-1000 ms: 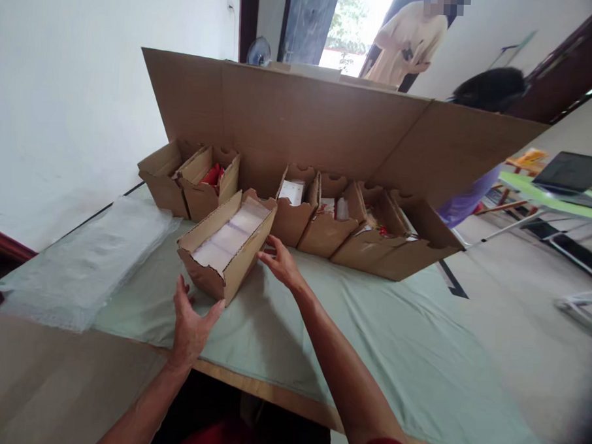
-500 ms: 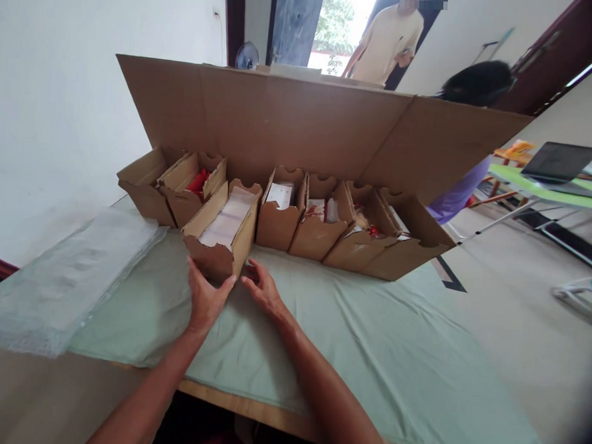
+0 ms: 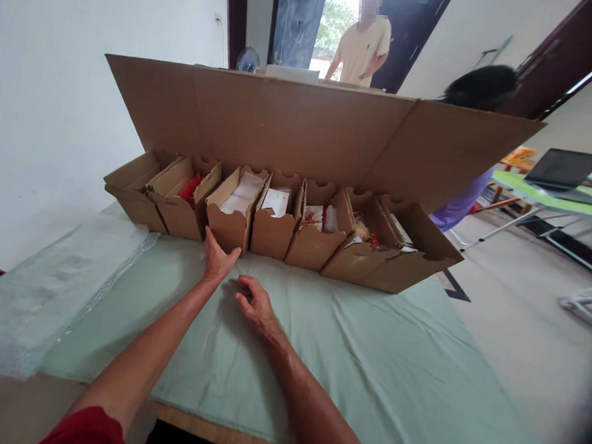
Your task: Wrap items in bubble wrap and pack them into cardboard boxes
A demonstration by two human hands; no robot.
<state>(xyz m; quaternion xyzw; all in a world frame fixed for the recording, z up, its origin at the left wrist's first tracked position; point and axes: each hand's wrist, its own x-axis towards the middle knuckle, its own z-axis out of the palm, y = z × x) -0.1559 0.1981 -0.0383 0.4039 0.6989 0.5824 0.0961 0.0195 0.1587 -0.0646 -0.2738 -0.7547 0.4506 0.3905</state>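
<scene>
step: we judge the carton of white sheets (image 3: 231, 226) is being seated third from left in the row, against the cardboard sheet (image 3: 281, 123) | left hand (image 3: 219, 261) flat, fingertips on its front | right hand (image 3: 254, 305) relaxed, empty, on desk (image 3: 368, 356) | next calls for: a light, square push at most

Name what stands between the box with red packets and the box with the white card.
Head view: one open cardboard box of pale sheets, the left hand touching its front.
</scene>
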